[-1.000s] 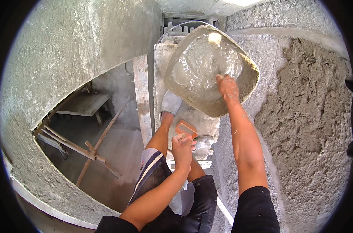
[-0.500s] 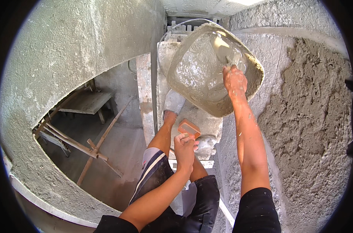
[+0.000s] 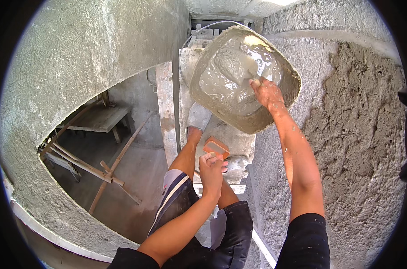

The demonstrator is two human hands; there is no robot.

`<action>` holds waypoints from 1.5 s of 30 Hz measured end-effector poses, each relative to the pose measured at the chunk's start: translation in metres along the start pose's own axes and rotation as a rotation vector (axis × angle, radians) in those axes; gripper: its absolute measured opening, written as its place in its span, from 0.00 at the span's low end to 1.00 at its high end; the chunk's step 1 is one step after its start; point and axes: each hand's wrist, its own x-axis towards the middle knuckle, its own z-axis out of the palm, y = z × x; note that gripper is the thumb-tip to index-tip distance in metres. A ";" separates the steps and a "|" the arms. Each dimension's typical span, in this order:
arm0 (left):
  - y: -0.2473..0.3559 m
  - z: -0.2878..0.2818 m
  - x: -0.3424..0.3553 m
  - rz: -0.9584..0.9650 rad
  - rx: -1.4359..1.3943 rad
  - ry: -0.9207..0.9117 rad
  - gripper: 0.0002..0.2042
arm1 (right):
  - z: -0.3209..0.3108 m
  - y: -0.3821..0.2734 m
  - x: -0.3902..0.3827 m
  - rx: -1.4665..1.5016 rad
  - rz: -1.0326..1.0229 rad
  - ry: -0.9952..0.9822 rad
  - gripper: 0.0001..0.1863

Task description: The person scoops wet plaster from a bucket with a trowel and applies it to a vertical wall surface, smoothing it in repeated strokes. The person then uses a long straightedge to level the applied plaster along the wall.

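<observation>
A mortar-caked tub (image 3: pixel 223 107) full of wet grey slurry (image 3: pixel 221 76) sits at upper middle on a stained plank (image 3: pixel 230 130). My right hand (image 3: pixel 266 94) is inside it, closed on the handle of a trowel (image 3: pixel 253 75) whose blade is mostly under the slurry. My left hand (image 3: pixel 212 169) is curled below the tub, beside an orange rectangular float (image 3: pixel 216 145); what its fingers hold, if anything, is hidden. My feet, in grey mortar-covered footwear (image 3: pixel 199 112), are on the plank.
A curved plastered wall (image 3: pixel 87 54) on the left surrounds an opening with a drop to a lower floor (image 3: pixel 131 188), bamboo poles (image 3: pixel 118 163) and a board platform (image 3: pixel 102 119). A wall with rough fresh render (image 3: pixel 355 134) rises on the right. A white rail (image 3: pixel 264 246) runs near my right leg.
My right hand pushed the trowel up and right through the slurry, then drew back slightly left; the blade, visible half a second ago, is now largely submerged. My left hand barely moved.
</observation>
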 end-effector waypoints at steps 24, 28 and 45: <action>0.003 -0.012 0.013 0.095 0.028 0.038 0.18 | 0.051 -0.029 -0.071 0.836 0.329 0.101 0.39; -0.001 -0.037 0.021 0.198 0.118 0.048 0.15 | -0.001 -0.033 -0.146 0.822 0.225 0.360 0.28; 0.170 -0.122 -0.167 0.925 0.625 -0.058 0.18 | -0.258 0.090 -0.707 0.453 0.321 0.518 0.22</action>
